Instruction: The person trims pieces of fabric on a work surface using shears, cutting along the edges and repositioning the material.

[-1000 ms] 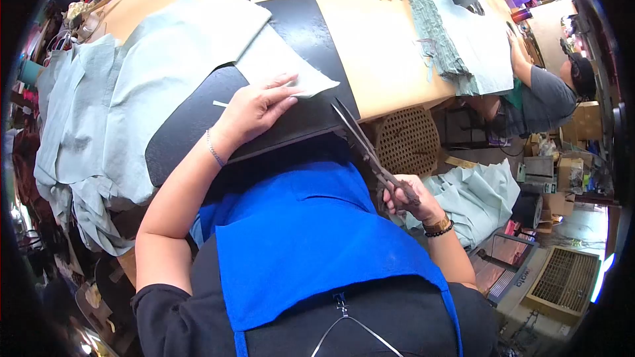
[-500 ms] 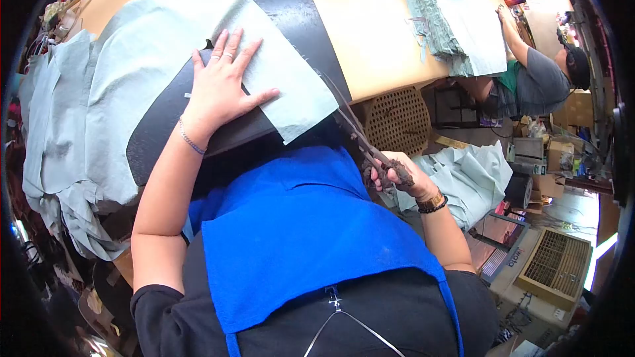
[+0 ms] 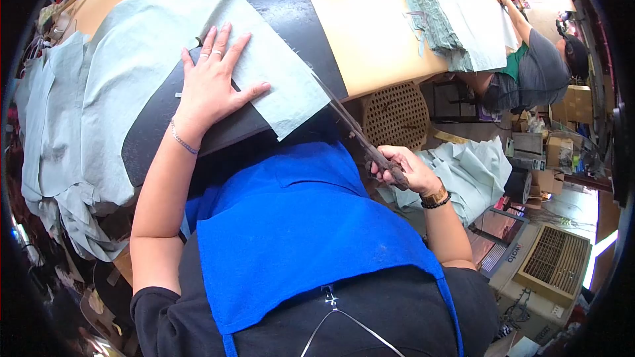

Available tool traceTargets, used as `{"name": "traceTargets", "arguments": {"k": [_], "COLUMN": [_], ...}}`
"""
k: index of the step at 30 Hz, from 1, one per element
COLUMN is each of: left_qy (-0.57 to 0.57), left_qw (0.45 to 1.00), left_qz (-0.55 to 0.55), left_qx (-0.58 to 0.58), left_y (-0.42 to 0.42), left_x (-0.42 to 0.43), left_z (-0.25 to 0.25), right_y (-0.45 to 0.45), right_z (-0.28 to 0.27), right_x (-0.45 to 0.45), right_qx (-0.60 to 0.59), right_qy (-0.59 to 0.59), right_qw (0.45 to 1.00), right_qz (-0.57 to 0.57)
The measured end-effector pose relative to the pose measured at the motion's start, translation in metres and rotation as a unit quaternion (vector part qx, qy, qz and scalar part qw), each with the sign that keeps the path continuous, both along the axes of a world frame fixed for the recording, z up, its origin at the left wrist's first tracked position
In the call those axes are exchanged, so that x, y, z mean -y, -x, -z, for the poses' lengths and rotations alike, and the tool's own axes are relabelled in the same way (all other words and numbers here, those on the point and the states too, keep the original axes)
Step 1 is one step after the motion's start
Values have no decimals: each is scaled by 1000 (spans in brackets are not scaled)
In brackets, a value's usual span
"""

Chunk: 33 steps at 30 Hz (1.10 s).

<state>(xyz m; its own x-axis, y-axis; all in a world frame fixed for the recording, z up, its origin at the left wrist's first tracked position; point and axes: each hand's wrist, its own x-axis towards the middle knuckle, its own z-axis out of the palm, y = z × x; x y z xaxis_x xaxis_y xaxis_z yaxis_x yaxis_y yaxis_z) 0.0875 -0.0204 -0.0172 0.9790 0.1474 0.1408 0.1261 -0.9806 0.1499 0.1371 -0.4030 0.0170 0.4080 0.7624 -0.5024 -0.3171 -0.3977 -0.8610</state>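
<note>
My left hand [image 3: 213, 86] lies flat with fingers spread, its fingertips on a pale green sheet of leather or cloth [image 3: 281, 73] and its palm over a black board [image 3: 159, 125]. In my right hand [image 3: 411, 170] is a pair of long, dark shears [image 3: 354, 129], gripped by thick, worn handles. The blades point up and left and lie nearly together, with the tips at the sheet's right edge. Whether the tips are above or under that edge I cannot tell.
A second black panel [image 3: 284, 10] lies on the yellow table [image 3: 370, 39]. More pale green sheets [image 3: 53, 106] hang over the left side. A woven stool [image 3: 397, 116] and folded sheets [image 3: 473, 172] are on the right. Another person [image 3: 539, 69] stands at the table's far right.
The shears' blades and handles have closed together, and my right fingers have tightened. My left hand and the sheet appear slightly further left in view.
</note>
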Motion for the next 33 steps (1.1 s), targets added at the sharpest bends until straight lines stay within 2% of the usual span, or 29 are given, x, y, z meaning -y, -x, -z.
{"name": "traceTargets", "arguments": {"k": [4, 7, 16, 19, 23, 33], "left_qy": [1, -6, -7, -8, -10, -9], "left_qw": [1000, 1000, 1000, 1000, 1000, 1000], "left_qz": [1, 0, -4, -6, -6, 10], "left_qx": [3, -9, -13, -20, -17, -17], "left_y": [0, 1, 0, 1, 1, 3], "left_x": [1, 1, 1, 1, 2, 8], "left_z": [1, -1, -2, -2, -2, -3], "right_y": [0, -1, -4, -1, -2, -9], "right_z": [2, -1, 0, -1, -7, 0], "right_x": [4, 1, 2, 5, 16, -5], "right_qx": [9, -51, -6, -26, -17, -54], "right_qy": [20, 23, 25, 28, 68, 11], "right_qw": [1000, 998, 1000, 999, 997, 998], "right_qz": [-4, 23, 5, 32, 26, 33]}}
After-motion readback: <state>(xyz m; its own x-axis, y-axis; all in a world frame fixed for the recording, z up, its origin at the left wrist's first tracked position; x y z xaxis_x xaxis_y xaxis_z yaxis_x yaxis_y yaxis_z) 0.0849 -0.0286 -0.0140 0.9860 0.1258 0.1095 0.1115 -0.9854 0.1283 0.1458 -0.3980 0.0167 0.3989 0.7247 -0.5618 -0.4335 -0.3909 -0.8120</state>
